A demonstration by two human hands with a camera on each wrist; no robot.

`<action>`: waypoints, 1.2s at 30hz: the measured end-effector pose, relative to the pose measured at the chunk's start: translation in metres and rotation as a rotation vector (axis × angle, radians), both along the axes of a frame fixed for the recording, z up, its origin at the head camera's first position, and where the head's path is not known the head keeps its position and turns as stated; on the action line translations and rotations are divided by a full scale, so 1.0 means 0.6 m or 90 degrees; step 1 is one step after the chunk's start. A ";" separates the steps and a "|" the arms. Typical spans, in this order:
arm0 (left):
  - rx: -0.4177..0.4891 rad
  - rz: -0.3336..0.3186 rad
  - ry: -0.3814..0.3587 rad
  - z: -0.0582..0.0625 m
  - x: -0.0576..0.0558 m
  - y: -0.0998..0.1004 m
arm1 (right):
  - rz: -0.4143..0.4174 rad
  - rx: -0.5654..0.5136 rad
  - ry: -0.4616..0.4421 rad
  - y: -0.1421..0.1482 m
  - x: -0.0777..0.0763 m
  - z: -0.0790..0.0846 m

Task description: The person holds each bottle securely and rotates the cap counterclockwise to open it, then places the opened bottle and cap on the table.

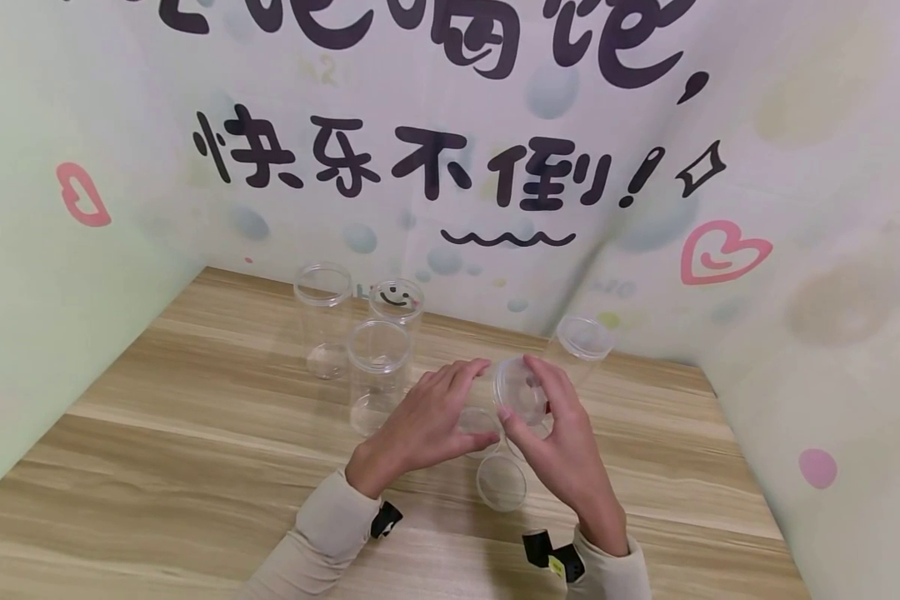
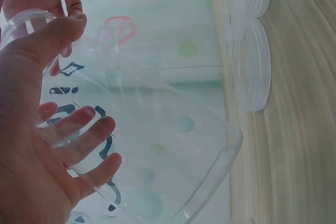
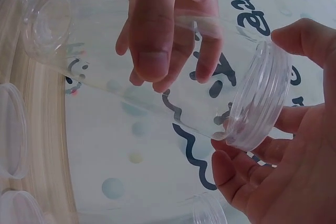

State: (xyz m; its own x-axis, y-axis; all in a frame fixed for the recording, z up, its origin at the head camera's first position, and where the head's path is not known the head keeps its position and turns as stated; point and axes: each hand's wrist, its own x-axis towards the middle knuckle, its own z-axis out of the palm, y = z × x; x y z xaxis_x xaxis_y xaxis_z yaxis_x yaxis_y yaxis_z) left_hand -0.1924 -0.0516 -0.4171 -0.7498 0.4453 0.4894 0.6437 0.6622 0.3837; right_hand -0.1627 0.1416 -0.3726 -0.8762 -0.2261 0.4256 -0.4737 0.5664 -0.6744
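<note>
A clear plastic jar (image 2: 178, 129) lies tilted on its side in the air between both hands. My left hand (image 1: 435, 417) grips its body; in the left wrist view the thumb is on the near side, and the fingers show through the plastic. At the jar's mouth, a ribbed clear lid (image 3: 262, 98) is pinched by my right hand (image 1: 566, 433), thumb on one side and fingers round the other. The lid sits at the rim, facing right in the head view. Below the hands, a loose clear lid (image 1: 502, 483) lies on the wooden table, with others (image 2: 253, 66) beside it.
Clear jars stand upright at the back left: a tall one (image 1: 324, 325), one behind (image 1: 397, 300) and a nearer one (image 1: 378, 379). A lidded jar (image 1: 587, 340) stands behind my right hand. A printed backdrop (image 1: 420, 217) rises behind the wooden table (image 1: 195, 433).
</note>
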 end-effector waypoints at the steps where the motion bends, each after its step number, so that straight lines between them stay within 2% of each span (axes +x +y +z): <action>1: 0.000 0.000 -0.001 0.000 0.000 0.000 | 0.005 -0.003 0.001 0.000 0.000 0.000; 18: -0.005 0.007 0.003 -0.001 -0.001 -0.002 | 0.088 -0.013 -0.039 0.004 0.001 -0.001; 28: 0.009 -0.004 -0.024 -0.005 0.001 0.001 | 0.009 -0.033 -0.054 0.003 0.004 0.004; 36: 0.001 -0.002 -0.009 -0.005 0.004 0.005 | -0.045 -0.010 -0.065 0.004 0.003 0.004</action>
